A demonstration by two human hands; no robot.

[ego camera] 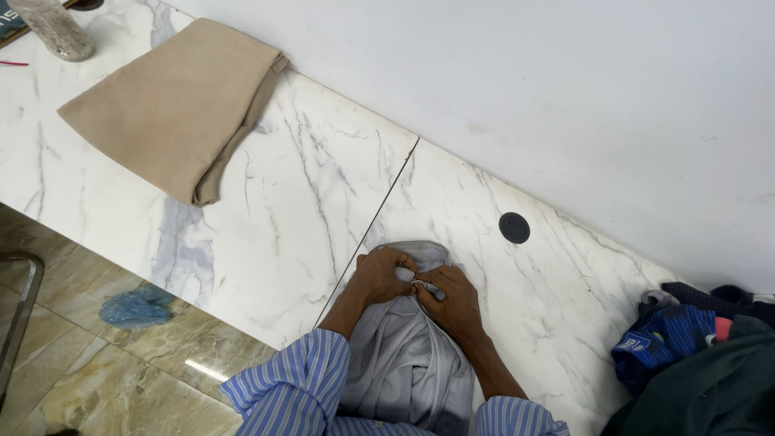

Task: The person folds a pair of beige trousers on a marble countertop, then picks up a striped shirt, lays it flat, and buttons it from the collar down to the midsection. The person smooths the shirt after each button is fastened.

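Grey-and-white striped cotton shirt (pixel 408 355): laid at the near edge of the white marble-patterned counter (pixel 299 202), collar toward the wall. Left hand (pixel 378 277) and right hand (pixel 452 300): fingers closed, pinching the shirt front together just below the collar. Folded beige cloth (pixel 173 105): placed well apart, toward the counter's far left. Heap of dark garments (pixel 694 355): piled at the right edge.

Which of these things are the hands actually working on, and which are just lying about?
In hand:
grey striped shirt, pinched near its collar by the left hand and the right hand.

Lying about:
folded tan cloth;
pile of dark clothes;
bottle;
blue bag on the floor;
black round cap in the marble counter.
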